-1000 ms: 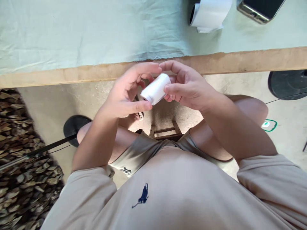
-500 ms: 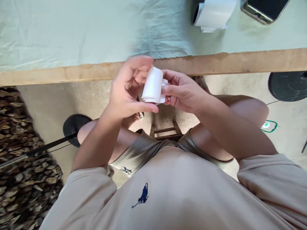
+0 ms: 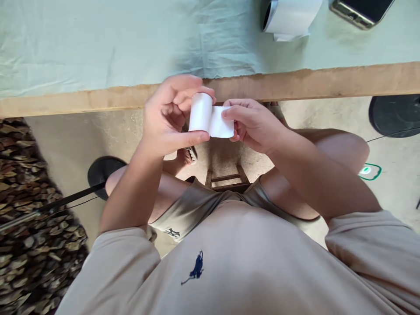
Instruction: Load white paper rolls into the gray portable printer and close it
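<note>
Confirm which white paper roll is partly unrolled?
The small roll in the left hand; the right hand pulls its strip out. The table roll lies untouched.

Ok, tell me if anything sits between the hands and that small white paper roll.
Nothing does. The left hand grips the small white paper roll directly, thumb below and fingers above, while the right hand pinches its loose end pulled out to the side.
</note>
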### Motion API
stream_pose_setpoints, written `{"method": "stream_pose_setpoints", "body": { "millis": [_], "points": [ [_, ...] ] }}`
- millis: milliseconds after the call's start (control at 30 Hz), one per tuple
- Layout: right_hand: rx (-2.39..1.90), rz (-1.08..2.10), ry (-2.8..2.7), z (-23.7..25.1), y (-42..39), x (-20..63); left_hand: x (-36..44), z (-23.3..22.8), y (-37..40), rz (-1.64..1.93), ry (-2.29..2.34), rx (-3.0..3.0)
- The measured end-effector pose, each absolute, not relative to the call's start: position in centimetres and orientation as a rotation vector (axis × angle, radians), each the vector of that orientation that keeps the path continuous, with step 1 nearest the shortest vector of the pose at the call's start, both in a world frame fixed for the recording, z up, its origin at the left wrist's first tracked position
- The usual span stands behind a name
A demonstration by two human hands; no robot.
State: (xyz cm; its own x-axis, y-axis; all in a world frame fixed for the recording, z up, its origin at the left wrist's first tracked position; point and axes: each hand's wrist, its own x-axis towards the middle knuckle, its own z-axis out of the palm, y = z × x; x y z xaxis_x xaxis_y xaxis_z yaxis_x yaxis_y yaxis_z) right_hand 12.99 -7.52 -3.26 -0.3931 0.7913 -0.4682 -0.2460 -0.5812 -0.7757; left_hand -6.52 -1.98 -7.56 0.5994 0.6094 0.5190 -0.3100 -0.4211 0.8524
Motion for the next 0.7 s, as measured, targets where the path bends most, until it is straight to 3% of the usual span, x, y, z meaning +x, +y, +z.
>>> {"method": "stream_pose_setpoints", "body": {
  "millis": [700],
  "points": [
    [-1.101, 2.137, -0.723, -2.8, -8.1, 12.7, -5.2, -6.5, -2.3, 1.049, 0.458, 1.008]
  ]
}}
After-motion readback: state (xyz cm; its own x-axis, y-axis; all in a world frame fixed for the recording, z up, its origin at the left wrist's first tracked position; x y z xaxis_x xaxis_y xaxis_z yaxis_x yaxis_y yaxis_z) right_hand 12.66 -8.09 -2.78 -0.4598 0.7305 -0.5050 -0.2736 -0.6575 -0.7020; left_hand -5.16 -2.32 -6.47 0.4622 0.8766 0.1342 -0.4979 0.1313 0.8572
